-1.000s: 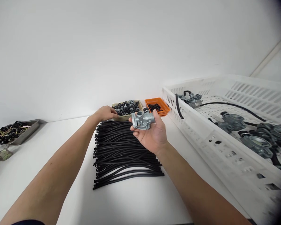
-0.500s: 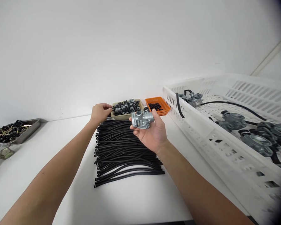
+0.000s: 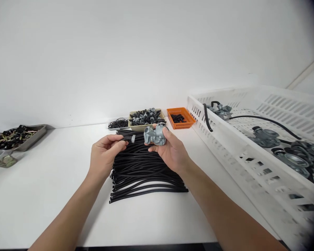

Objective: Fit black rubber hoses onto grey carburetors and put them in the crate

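My right hand (image 3: 174, 151) is closed around a silver metal carburetor (image 3: 156, 136), held over the middle of the table. My left hand (image 3: 104, 153) pinches a small black rubber-like part with a grey cap (image 3: 133, 139). That cap points toward the carburetor, with a small gap between them. Below both hands lies a wide row of black rubber hoses (image 3: 149, 170), side by side on the white table. Behind them, a beige tray (image 3: 139, 128) holds several similar black parts with grey caps.
An orange basket (image 3: 185, 125) with short black pieces stands at the back. Thin black rings fill a small tray (image 3: 117, 124) beside the beige one. On the right, a large white crate (image 3: 225, 150) holds several carburetors. A metal tray (image 3: 39, 136) of fittings sits far left.
My left hand has come back from the beige tray, carrying the grey-capped black part toward the carburetor. My right hand still holds the carburetor, now turned slightly.
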`<action>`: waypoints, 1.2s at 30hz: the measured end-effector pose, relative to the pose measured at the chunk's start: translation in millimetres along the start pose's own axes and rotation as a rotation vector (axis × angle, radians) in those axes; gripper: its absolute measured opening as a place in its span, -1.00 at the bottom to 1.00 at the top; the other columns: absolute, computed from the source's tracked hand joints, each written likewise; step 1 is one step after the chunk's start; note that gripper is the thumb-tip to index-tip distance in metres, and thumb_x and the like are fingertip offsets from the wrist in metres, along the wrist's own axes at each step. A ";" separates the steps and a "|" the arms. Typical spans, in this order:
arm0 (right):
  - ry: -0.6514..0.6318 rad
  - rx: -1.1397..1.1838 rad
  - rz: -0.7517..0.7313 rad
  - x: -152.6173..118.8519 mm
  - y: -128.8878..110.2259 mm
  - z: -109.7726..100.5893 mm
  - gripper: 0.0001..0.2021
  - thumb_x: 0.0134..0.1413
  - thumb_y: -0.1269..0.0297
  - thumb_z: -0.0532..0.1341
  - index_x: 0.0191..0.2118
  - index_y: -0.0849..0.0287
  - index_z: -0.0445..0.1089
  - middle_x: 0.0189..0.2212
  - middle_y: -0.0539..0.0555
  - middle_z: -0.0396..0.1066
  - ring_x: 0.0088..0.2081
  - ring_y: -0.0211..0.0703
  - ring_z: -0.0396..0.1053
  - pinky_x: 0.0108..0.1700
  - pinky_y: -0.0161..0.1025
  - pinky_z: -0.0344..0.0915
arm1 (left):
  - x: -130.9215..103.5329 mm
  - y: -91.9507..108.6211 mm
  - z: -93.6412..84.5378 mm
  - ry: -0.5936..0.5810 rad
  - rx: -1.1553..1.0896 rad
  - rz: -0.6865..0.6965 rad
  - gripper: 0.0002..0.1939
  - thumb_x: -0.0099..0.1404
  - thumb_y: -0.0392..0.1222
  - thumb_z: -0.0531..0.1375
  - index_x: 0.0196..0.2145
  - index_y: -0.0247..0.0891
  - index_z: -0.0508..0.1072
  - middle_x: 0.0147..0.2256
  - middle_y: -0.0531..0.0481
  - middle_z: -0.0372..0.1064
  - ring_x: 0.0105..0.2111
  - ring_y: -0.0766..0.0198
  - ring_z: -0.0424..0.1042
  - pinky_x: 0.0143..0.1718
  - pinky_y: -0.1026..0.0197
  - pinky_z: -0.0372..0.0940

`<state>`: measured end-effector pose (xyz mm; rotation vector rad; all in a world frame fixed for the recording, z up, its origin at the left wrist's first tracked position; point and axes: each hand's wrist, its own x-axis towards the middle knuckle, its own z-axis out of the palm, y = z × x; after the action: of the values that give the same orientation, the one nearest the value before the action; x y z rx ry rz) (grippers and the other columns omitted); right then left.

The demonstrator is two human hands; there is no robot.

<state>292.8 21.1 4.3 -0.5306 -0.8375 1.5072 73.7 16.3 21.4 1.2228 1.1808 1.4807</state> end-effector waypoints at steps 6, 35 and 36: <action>-0.037 -0.282 -0.138 -8.1 7.6 1.9 -0.66 0.26 -0.03 0.39 0.07 -0.05 0.55 -0.03 0.06 0.48 -0.10 -0.10 0.42 -0.29 -0.26 0.55 | -2.0 -8.1 5.4 0.007 -0.165 -0.079 -0.70 -0.04 -0.14 0.55 -0.34 -0.20 0.61 -0.41 0.01 0.62 -0.27 0.18 0.67 -0.18 0.18 0.56; -0.065 -0.709 -0.373 -16.6 21.8 -2.0 -0.43 0.22 0.02 0.44 0.26 -0.10 0.31 0.19 0.12 0.35 0.07 0.01 0.44 0.06 0.05 0.55 | -14.7 -10.7 2.6 -0.029 0.025 0.081 -0.81 0.11 -0.13 0.53 -0.32 -0.18 0.69 -0.43 0.06 0.52 -0.41 0.39 0.43 -0.29 0.30 0.38; -0.070 -0.717 -0.373 -16.7 21.8 -2.4 -0.44 0.22 0.02 0.44 0.26 -0.10 0.31 0.17 0.12 0.36 0.04 0.00 0.45 0.04 0.04 0.56 | -14.4 -10.5 2.4 -0.028 0.037 0.070 -0.80 0.12 -0.11 0.53 -0.30 -0.18 0.70 -0.45 0.06 0.51 -0.41 0.38 0.44 -0.29 0.29 0.38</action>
<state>282.6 5.9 -16.3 -0.7890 -1.4542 0.8616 78.7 4.6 8.8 1.3182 1.1620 1.4943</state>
